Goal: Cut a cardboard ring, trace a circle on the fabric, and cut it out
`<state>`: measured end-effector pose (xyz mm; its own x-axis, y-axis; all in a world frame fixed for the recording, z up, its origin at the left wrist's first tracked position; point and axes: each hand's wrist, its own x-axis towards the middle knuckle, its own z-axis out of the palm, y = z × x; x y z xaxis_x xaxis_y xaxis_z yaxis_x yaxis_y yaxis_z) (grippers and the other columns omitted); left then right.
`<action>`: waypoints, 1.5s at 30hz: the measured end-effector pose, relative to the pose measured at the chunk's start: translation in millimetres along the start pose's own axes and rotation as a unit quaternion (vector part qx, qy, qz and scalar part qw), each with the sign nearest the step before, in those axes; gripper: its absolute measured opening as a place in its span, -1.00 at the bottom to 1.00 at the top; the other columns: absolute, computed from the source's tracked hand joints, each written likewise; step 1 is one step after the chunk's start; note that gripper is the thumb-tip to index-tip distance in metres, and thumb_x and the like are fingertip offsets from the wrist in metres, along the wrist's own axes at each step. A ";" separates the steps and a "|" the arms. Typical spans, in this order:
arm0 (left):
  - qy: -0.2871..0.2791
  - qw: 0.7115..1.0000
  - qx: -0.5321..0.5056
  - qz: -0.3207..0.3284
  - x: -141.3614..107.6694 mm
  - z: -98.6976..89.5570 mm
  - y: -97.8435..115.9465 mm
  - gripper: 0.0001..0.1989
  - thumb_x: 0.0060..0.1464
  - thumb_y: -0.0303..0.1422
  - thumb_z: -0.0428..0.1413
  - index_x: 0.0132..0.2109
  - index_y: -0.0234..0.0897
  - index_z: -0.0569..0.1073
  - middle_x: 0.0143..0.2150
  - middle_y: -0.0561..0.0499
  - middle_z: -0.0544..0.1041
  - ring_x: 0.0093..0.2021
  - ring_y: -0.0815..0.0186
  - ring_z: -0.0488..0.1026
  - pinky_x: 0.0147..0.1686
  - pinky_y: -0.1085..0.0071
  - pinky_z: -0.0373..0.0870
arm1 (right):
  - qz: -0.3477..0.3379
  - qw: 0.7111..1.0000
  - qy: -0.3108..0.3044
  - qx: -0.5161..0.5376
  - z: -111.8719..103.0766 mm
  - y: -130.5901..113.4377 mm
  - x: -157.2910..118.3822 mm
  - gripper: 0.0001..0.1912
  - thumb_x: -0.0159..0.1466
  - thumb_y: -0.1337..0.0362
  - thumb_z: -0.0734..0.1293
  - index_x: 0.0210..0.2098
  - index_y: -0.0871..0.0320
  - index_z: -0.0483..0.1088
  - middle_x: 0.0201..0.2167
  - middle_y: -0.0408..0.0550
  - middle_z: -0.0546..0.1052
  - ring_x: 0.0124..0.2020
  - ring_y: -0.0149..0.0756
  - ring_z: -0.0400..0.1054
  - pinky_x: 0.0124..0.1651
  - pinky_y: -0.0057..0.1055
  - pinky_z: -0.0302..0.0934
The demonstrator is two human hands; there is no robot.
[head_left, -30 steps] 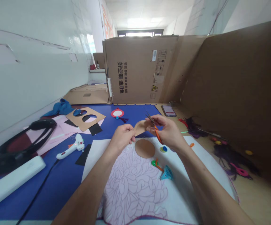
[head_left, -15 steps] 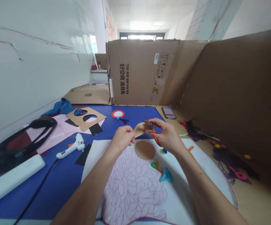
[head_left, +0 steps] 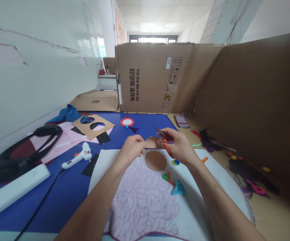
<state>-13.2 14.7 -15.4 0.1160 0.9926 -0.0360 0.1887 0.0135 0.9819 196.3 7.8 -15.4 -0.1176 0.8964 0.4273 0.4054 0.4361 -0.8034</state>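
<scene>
A wall of brown corrugated cardboard [head_left: 155, 77] stands beyond a blue-topped desk [head_left: 69, 180], which carries a white sheet printed with pink flower outlines [head_left: 142, 207], a hot glue gun [head_left: 78, 155] off to the left, and a cardboard stencil with two round holes [head_left: 93, 126] farther away. On the sheet lies a brown cardboard disc [head_left: 155, 161], just below the hands. Above that disc, a curved cardboard scrap [head_left: 151, 142] sits between the hands, its long axis running roughly left to right. The left hand [head_left: 132, 149] is closed on its left end, pinching it between thumb and fingers. The right hand [head_left: 177, 147], nearer the scrap's right end, is closed around orange-handled scissors [head_left: 167, 144], their long axis slanting up and left, with the dark blades just above that end. Whether the blades touch the scrap cannot be told.
</scene>
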 end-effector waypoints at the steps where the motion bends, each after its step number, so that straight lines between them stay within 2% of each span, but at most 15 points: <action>1: 0.004 1.000 -0.014 0.009 0.2 0.0 1.1 -0.91 -0.08 -0.49 0.20 -0.38 -0.21 0.52 -0.51 0.05 0.54 -0.57 0.36 0.36 -0.55 0.47 0.18 | 0.020 0.999 0.001 0.035 -0.5 -1.6 0.5 -0.77 0.19 0.19 0.53 -0.17 0.07 0.54 -0.39 -0.18 0.50 -0.34 -0.24 0.37 -0.23 -0.31 0.23; 4: 0.004 0.995 -0.074 0.061 0.2 -0.1 4.3 -0.66 0.00 -0.42 0.29 -0.02 -0.16 0.63 -0.10 -0.04 0.66 -0.27 0.26 0.55 -0.37 0.42 0.38 | 0.072 0.987 0.017 0.144 -3.2 -5.6 1.5 -0.62 0.08 0.12 0.62 -0.18 0.08 0.51 -0.41 -0.22 0.44 -0.39 -0.29 0.33 -0.30 -0.34 0.23; 6: -0.026 0.987 -0.118 0.102 -0.9 0.0 5.7 -0.62 0.08 -0.34 0.31 0.07 -0.17 0.63 0.07 -0.09 0.65 -0.03 0.19 0.57 -0.13 0.35 0.45 | 0.097 0.973 0.023 0.206 -5.5 -6.7 1.6 -0.54 0.03 0.09 0.65 -0.17 0.06 0.49 -0.41 -0.23 0.44 -0.42 -0.31 0.32 -0.33 -0.35 0.24; 9: -0.081 0.976 -0.144 0.139 -3.8 1.8 5.8 -0.78 0.08 -0.30 0.36 -0.12 -0.23 0.62 -0.05 -0.06 0.67 0.00 0.20 0.55 0.06 0.29 0.41 | 0.128 0.953 0.034 0.274 -6.8 -6.5 1.7 -0.44 -0.02 0.08 0.70 -0.14 0.04 0.45 -0.43 -0.25 0.46 -0.46 -0.34 0.32 -0.36 -0.36 0.26; 11: -0.078 0.976 -0.145 0.141 -5.6 4.4 5.2 -0.80 0.05 -0.29 0.38 -0.30 -0.25 0.53 -0.23 0.01 0.63 -0.15 0.25 0.53 0.01 0.30 0.41 | 0.137 0.947 0.040 0.289 -5.2 -6.0 1.7 -0.40 -0.05 0.09 0.72 -0.13 0.03 0.45 -0.43 -0.26 0.46 -0.48 -0.35 0.32 -0.37 -0.37 0.26; 13: -0.051 0.976 -0.162 0.134 -6.6 7.3 5.2 -0.74 0.04 -0.27 0.39 -0.35 -0.24 0.46 -0.32 0.05 0.58 -0.23 0.28 0.52 -0.05 0.30 0.42 | 0.143 0.944 0.038 0.293 -1.9 -5.8 1.6 -0.39 -0.07 0.08 0.73 -0.14 0.03 0.45 -0.42 -0.26 0.47 -0.48 -0.36 0.33 -0.38 -0.37 0.26; 16: -0.035 0.967 -0.212 0.137 -7.1 9.2 7.2 -0.70 0.02 -0.32 0.41 -0.17 -0.21 0.48 -0.16 -0.02 0.65 -0.08 0.22 0.57 0.04 0.24 0.44 | 0.153 0.936 0.015 0.316 3.3 -6.4 0.6 -0.38 -0.05 0.05 0.72 -0.13 0.03 0.43 -0.42 -0.26 0.47 -0.49 -0.35 0.34 -0.40 -0.37 0.25; 18: -0.049 0.960 -0.230 0.151 -7.3 8.0 9.1 -0.61 -0.01 -0.37 0.43 -0.05 -0.19 0.50 0.01 -0.08 0.66 0.08 0.19 0.56 0.14 0.22 0.42 | 0.158 0.930 -0.003 0.332 5.8 -7.0 -0.5 -0.40 0.00 0.04 0.70 -0.11 0.03 0.42 -0.43 -0.26 0.46 -0.49 -0.34 0.35 -0.42 -0.37 0.23; 20: -0.066 0.957 -0.231 0.161 -7.5 6.0 10.4 -0.60 -0.01 -0.39 0.42 -0.03 -0.19 0.51 0.10 -0.10 0.64 0.15 0.18 0.53 0.19 0.22 0.40 | 0.165 0.924 -0.019 0.344 7.3 -7.4 -1.5 -0.42 0.03 0.03 0.69 -0.09 0.02 0.40 -0.44 -0.25 0.47 -0.49 -0.32 0.36 -0.41 -0.37 0.23; 22: -0.063 0.957 -0.234 0.159 -7.5 4.3 10.5 -0.65 -0.02 -0.39 0.43 -0.11 -0.20 0.50 0.04 -0.07 0.64 0.08 0.21 0.55 0.15 0.23 0.42 | 0.173 0.919 -0.022 0.353 8.3 -7.2 -2.0 -0.42 0.03 0.04 0.69 -0.09 0.02 0.40 -0.44 -0.26 0.47 -0.49 -0.32 0.36 -0.41 -0.36 0.24; 27: -0.037 0.965 -0.232 0.118 -6.3 3.7 7.2 -0.67 -0.07 -0.30 0.45 -0.24 -0.24 0.48 -0.27 0.05 0.60 -0.25 0.32 0.50 -0.16 0.37 0.44 | 0.172 0.916 0.004 0.362 9.8 -3.8 -1.3 -0.39 -0.03 0.10 0.72 -0.10 0.04 0.44 -0.40 -0.25 0.46 -0.47 -0.36 0.35 -0.39 -0.38 0.27; 31: -0.018 0.970 -0.224 0.099 -4.4 2.0 6.3 -0.69 -0.11 -0.25 0.46 -0.29 -0.27 0.54 -0.30 0.03 0.60 -0.30 0.32 0.48 -0.24 0.40 0.41 | 0.153 0.930 0.002 0.335 9.1 -1.0 -1.5 -0.43 0.00 0.12 0.71 -0.11 0.03 0.45 -0.34 -0.23 0.49 -0.43 -0.35 0.36 -0.32 -0.35 0.31; 36: -0.005 0.974 -0.206 0.095 -4.3 -2.1 8.8 -0.75 -0.07 -0.23 0.36 -0.28 -0.27 0.57 -0.33 0.03 0.58 -0.29 0.30 0.47 -0.24 0.40 0.35 | 0.139 0.947 -0.053 0.284 5.5 -2.5 -2.0 -0.50 0.00 0.17 0.71 -0.19 0.06 0.47 -0.40 -0.23 0.47 -0.42 -0.35 0.33 -0.29 -0.35 0.27; 42: -0.080 0.992 -0.044 0.089 -9.8 1.0 8.8 -0.81 -0.11 -0.26 0.28 -0.41 -0.25 0.46 -0.47 0.14 0.38 -0.44 0.39 0.25 -0.43 0.43 0.11 | 0.121 0.954 -0.039 0.271 6.2 -7.6 -0.5 -0.48 -0.06 0.16 0.72 -0.18 0.07 0.52 -0.31 -0.18 0.52 -0.31 -0.30 0.38 -0.21 -0.34 0.29; 45: -0.074 0.993 0.012 0.092 -9.7 3.8 6.7 -0.83 -0.09 -0.28 0.25 -0.45 -0.24 0.44 -0.50 0.16 0.32 -0.47 0.39 0.21 -0.46 0.41 0.04 | 0.117 0.959 -0.043 0.255 8.9 -9.1 -0.1 -0.49 -0.08 0.14 0.73 -0.23 0.09 0.51 -0.38 -0.19 0.50 -0.35 -0.30 0.36 -0.24 -0.35 0.27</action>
<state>-9.3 4.7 -9.2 0.2928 0.9493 0.1148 0.1746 -0.1711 0.9697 184.6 4.4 -11.8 -0.1609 0.9680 0.1924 -0.0633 0.1844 -0.9808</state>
